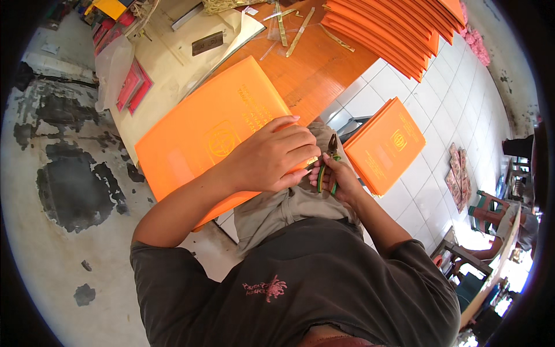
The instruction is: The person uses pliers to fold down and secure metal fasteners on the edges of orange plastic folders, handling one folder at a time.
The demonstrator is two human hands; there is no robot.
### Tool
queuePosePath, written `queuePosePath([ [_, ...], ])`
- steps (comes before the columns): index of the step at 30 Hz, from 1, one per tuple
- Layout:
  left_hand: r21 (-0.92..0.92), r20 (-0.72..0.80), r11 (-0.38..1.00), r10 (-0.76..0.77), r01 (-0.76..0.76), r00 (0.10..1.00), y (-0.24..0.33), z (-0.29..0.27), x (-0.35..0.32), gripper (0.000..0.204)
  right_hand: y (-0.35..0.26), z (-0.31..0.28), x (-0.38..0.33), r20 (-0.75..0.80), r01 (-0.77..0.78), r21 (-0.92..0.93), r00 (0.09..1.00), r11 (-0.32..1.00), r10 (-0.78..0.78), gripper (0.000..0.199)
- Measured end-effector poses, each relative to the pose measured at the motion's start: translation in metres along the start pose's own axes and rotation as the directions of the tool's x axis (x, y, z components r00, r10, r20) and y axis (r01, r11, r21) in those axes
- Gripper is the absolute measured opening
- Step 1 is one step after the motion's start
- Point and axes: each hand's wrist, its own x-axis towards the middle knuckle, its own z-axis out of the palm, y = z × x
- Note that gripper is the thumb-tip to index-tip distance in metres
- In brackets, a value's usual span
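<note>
A large orange folder (185, 136) with gold lettering and a round gold emblem leans from the table's edge toward my lap. My left hand (280, 153) lies across its right part, fingers curled over the edge and closed on it. A small shiny gold piece (313, 161) shows at those fingertips, by the folder's corner; its exact shape is partly hidden. In my right hand (346, 178) are pliers (321, 178) with green and red handles. Their dark jaws point up and away, just beside the left fingertips, and grip nothing that I can see.
Orange folders form a tall stack (387, 29) at the table's far right. A smaller pile (387, 147) sits right of my lap. Gold strips (300, 32) and a dark flat bar (207, 43) lie on the wooden table (315, 75). Another person (497, 243) sits far right.
</note>
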Motion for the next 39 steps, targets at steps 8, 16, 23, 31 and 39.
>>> queuePosePath([
  [8, -0.010, -0.021, 1.000, -0.002, 0.002, 1.000, -0.001, 0.003, 0.001, 0.037, 0.006, 0.014, -0.015, -0.149, 0.115, 0.078, 0.984, 0.990, -0.102, 0.036],
  [16, -0.007, -0.066, 0.999, 0.031, -0.032, 0.997, -0.002, 0.006, -0.001, 0.040, -0.057, 0.025, -0.072, -0.028, 0.607, -0.443, 0.726, 0.660, -0.687, 0.058],
  [23, -0.001, -0.044, 1.000, 0.030, -0.030, 0.999, -0.004, 0.004, -0.001, 0.041, -0.170, 0.088, -0.068, 0.145, 0.566, -0.777, 0.584, 0.274, -0.799, 0.053],
  [31, -0.021, -0.056, 0.999, 0.040, -0.042, 0.998, -0.008, 0.005, -0.005, 0.041, -0.229, 0.133, 0.016, 0.561, 0.063, -0.816, 0.325, -0.575, -0.761, 0.051],
  [39, -0.012, -0.068, 0.998, 0.062, -0.063, 0.996, -0.012, 0.009, -0.003, 0.042, -0.245, 0.146, 0.070, 0.624, -0.110, -0.755, 0.183, -0.647, -0.759, 0.056],
])
